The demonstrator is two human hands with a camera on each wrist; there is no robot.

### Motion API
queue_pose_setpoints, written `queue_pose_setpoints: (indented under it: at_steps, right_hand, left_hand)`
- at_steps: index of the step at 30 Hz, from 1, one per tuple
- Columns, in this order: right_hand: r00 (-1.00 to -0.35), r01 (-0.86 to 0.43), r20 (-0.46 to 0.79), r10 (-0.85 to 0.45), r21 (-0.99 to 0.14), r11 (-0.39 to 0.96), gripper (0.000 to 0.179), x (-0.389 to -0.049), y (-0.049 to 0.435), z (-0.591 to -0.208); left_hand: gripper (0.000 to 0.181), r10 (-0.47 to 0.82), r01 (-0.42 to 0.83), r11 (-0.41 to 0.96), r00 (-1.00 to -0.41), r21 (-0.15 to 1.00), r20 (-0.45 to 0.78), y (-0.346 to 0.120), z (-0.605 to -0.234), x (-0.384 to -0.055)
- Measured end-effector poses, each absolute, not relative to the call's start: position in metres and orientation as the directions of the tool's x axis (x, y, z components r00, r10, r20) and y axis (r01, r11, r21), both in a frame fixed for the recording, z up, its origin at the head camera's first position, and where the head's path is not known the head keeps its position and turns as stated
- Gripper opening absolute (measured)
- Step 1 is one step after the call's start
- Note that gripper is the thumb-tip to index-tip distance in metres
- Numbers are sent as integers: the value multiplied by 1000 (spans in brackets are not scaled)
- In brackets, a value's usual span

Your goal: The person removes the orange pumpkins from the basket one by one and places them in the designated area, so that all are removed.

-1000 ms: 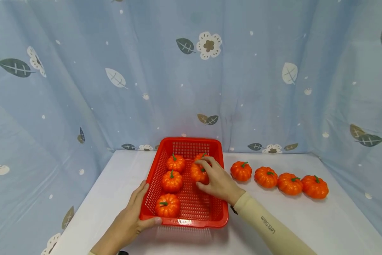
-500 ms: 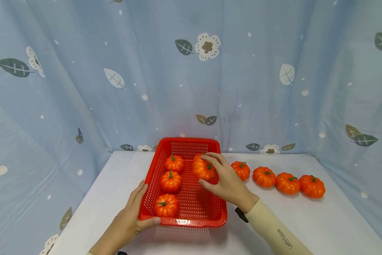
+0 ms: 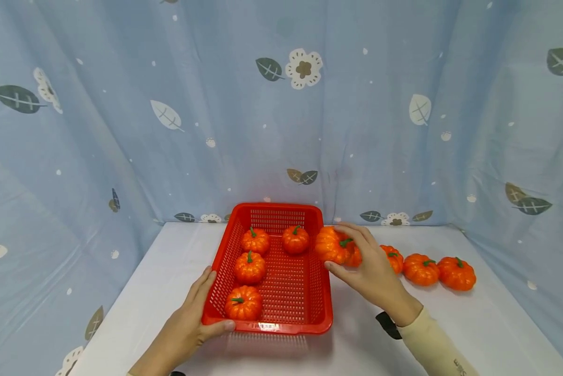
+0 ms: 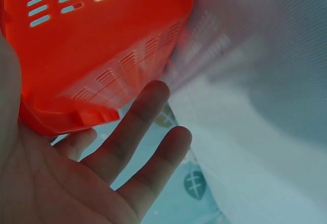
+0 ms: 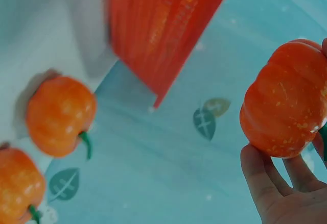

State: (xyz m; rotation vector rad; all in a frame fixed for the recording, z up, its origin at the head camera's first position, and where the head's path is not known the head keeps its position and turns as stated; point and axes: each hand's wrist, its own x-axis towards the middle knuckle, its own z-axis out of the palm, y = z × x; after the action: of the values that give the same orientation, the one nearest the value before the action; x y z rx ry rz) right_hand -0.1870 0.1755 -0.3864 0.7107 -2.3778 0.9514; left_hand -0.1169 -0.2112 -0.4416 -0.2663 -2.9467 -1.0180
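Note:
My right hand (image 3: 372, 271) holds a small orange toy pumpkin (image 3: 329, 245) by its sides, raised over the right rim of the red plastic basket (image 3: 272, 328). In the right wrist view the same pumpkin (image 5: 286, 101) sits on the fingertips, its green stem partly cut off by the frame edge. My left hand (image 3: 187, 318) grips the basket's near left corner, thumb over the front rim and fingers along the left side. Inside the basket, a column of pumpkins (image 3: 250, 268) runs down the left side, and one pumpkin (image 3: 295, 239) sits at the back right.
On the white table (image 3: 182, 250), right of the basket, several more pumpkins (image 3: 421, 269) lie in a row; the nearest is partly hidden behind the held one. A blue curtain (image 3: 243, 130) with leaf and flower prints hangs behind and at both sides.
My right hand has lifted a pumpkin from the basket's right side and carried it rightward past the rim. The left hand stays at the basket corner.

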Motion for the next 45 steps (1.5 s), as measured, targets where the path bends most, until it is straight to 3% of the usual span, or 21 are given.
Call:
queue_pose_setpoints:
  at_steps: [12,28,45]
  right_hand:
    - [-820,-499,533,-207,-491,714,74,-182,208,-419]
    - [-900,-408,364,-241,-502,762,70,-186,219,-469]
    - [-947,-312,229,-225,-491,813,69,-193,217,-487]
  left_hand:
    - [118,137,144,774,-989,617,60,-213,-444,-117]
    - [119,132,143,771,-989,620,65,-213,-444,-117]
    - [121,130,125,768,-991,628,38,-212,-445,-118]
